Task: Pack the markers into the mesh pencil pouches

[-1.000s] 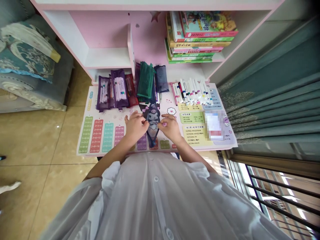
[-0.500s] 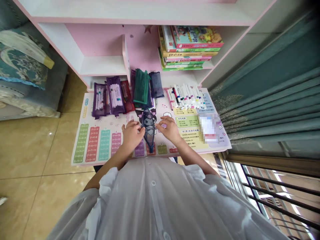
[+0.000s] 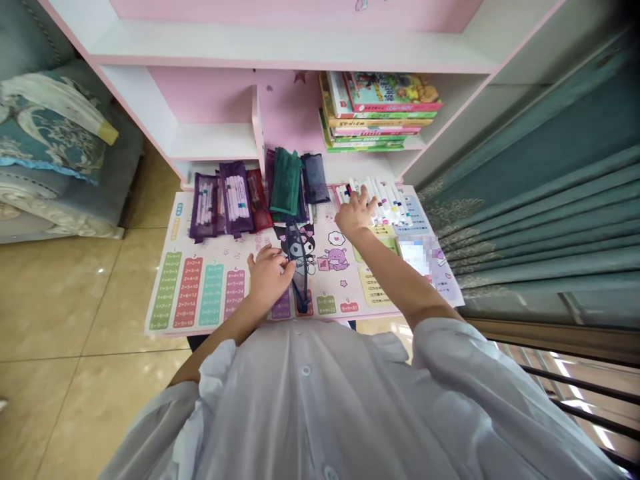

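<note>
A dark blue mesh pouch (image 3: 299,267) lies on the printed desk mat (image 3: 240,250) in front of my body. My left hand (image 3: 270,272) rests at the pouch's left edge, its thumb touching it and its fingers spread. Farther right, my right hand (image 3: 357,213) is over the left part of a pile of white markers (image 3: 387,203), fingers apart; whether it touches a marker is hard to tell. Purple pouches with markers inside (image 3: 235,197), a red pouch (image 3: 259,200), a green pouch (image 3: 286,180) and a dark blue-grey pouch (image 3: 315,179) lie along the back.
Behind the desk stands a pink and white shelf (image 3: 300,50) with a stack of books (image 3: 380,113). A blurred white item (image 3: 416,257) lies on the mat's right side. A teal curtain (image 3: 550,180) hangs at right; a sofa (image 3: 65,167) stands at left.
My right hand has left the dark blue pouch and moved forward and right to the white markers. My left hand stays at the pouch, which looks narrower. The view has shifted slightly.
</note>
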### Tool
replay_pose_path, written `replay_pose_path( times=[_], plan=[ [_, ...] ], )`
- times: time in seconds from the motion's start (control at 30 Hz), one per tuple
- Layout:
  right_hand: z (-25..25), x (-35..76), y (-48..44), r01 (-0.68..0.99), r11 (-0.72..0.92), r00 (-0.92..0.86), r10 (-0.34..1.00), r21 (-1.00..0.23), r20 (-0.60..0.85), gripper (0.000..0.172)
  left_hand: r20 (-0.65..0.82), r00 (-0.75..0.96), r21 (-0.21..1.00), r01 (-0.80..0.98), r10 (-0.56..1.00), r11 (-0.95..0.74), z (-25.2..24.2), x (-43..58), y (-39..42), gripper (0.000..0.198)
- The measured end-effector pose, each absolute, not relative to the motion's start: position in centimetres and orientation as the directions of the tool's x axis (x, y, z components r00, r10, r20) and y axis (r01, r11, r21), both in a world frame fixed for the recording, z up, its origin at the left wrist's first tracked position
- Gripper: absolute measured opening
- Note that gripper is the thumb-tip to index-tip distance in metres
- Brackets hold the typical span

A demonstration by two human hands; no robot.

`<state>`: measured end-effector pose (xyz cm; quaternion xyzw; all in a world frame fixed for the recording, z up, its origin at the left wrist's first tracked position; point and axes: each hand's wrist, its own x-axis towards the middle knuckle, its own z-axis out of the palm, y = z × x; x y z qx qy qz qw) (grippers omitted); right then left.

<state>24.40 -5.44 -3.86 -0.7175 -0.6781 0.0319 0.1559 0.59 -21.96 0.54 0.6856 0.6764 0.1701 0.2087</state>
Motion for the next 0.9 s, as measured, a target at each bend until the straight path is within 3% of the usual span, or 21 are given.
replay_pose_path(
  times=[0.13, 0.43, 0.63, 0.77, 0.9],
  plan=[
    [-4.6, 23.8, -4.6, 0.981, -0.049, 0.076, 0.988, -0.189, 0.135, 0.025, -0.053, 0.022, 0.534, 0.845, 0.998, 0.01, 0.9, 0.6, -22.0, 0.031],
    [-4.1, 23.3, -5.4, 0.972, -0.067, 0.086, 0.993, -0.224, 0.077, 0.014, -0.056, 0.028, 0.545, 0.838, 0.998, 0.007, 1.0, 0.6, -21.9, 0.031],
    [-0.6, 22.3, -13.2, 0.881, 0.087, 0.074, 0.945, -0.465, 0.318, 0.017, -0.045, 0.044, 0.541, 0.841, 0.998, -0.013, 0.6, 0.6, -21.8, 0.032],
    [1.0, 20.9, -18.8, 0.731, 0.204, -0.022, 0.961, -0.652, 0.276, 0.014, -0.045, 0.018, 0.571, 0.821, 0.999, 0.011, 0.5, 0.7, -21.7, 0.029],
    [0.6, 18.7, -22.1, 0.654, 0.213, -0.106, 0.976, -0.726, 0.191, 0.014, -0.042, 0.002, 0.584, 0.811, 0.999, 0.023, 0.7, 0.8, -21.8, 0.029]
  ],
)
